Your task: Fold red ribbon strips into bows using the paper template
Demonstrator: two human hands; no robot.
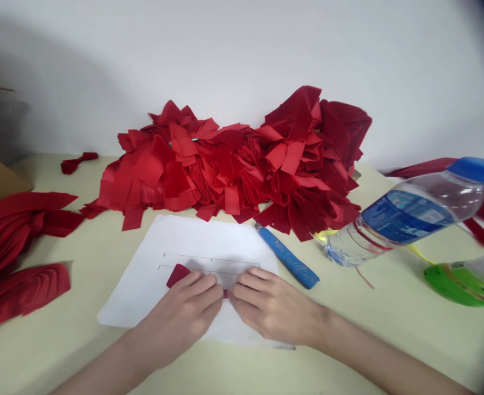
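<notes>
Both hands are close together over a white paper sheet (143,299) marked with thin ruled lines. My left hand (195,307) is closed on a red ribbon strip (178,275), whose wide end sticks out beyond the knuckles on the left. My right hand (266,307) is closed on the same ribbon; a narrow bit of it shows between the two hands. The fingertips and most of the strip are hidden under the hands. Just beyond my right hand lies a blue utility knife (289,258), slanting across the paper's right edge.
A large heap of red ribbon pieces (225,170) lies along the wall. More ribbon strips (23,285) lie at left, near a small red bow (78,163). At right are a water bottle (409,211) with a blue cap and a green-and-clear item (460,285).
</notes>
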